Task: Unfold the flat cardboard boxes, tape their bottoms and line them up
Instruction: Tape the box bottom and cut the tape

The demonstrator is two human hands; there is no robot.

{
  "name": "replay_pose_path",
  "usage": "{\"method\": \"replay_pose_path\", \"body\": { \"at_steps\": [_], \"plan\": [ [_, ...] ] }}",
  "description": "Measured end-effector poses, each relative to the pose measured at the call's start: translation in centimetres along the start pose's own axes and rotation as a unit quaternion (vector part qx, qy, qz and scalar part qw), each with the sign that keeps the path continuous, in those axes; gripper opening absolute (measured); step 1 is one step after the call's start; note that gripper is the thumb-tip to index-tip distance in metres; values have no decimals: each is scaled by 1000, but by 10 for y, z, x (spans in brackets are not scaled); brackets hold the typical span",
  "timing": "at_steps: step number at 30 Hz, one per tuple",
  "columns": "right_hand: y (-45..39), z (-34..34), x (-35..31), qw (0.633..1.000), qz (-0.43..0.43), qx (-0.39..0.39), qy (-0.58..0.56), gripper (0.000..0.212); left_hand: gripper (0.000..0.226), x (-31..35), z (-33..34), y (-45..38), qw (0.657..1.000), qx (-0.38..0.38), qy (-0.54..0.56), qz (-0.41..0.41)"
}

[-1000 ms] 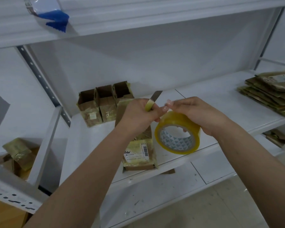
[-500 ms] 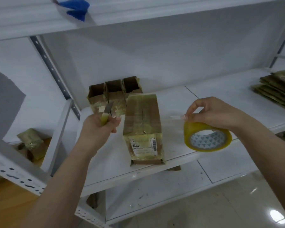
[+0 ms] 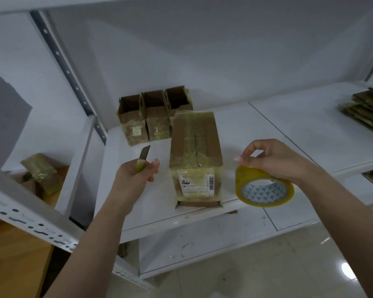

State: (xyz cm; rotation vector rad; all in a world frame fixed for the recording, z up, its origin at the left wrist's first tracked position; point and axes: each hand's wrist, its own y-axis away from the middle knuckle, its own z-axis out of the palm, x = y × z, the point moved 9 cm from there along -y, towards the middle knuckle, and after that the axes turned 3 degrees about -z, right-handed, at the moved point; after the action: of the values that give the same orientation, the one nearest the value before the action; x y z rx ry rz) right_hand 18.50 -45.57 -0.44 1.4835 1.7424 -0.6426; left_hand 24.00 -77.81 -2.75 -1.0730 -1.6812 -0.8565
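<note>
From the head view we see the cardboard box [image 3: 195, 155] at frame centre on the white shelf [image 3: 278, 130]. Our left hand [image 3: 136, 175] grips a knife [image 3: 143, 158]; our right hand [image 3: 274, 160] fingers pinch the tape roll [image 3: 264, 188]. Three open boxes [image 3: 155, 115] line up behind.

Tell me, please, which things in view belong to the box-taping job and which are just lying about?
Part of the job:
- taped box
- three open boxes lined up behind it
- tape roll, held by right hand
- knife, held by left hand
- flat cardboard stack

Just lying about:
- crumpled boxes on the left shelf
</note>
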Motion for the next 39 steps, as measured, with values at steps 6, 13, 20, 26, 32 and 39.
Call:
{"method": "replay_pose_path", "body": {
  "at_steps": [6,13,20,26,32,39],
  "plan": [
    [-7,34,20,999,18,-16,-40,32,30,-43,49,11,968,-103,193,-122],
    [-7,41,17,999,17,-15,-47,33,52,-69,78,23,945,-142,220,-195],
    [-7,41,16,997,16,-47,-52,31,41,0,11,-9,995,-19,88,-49],
    [-8,40,18,992,16,-83,-97,10,47,123,99,21,951,-281,-39,121],
    [-4,41,19,982,-8,-151,-117,16,49,106,149,20,941,-312,-98,93],
    [-13,49,21,981,-21,-164,-102,27,48,103,145,12,945,-297,-77,110]
  ]
}}
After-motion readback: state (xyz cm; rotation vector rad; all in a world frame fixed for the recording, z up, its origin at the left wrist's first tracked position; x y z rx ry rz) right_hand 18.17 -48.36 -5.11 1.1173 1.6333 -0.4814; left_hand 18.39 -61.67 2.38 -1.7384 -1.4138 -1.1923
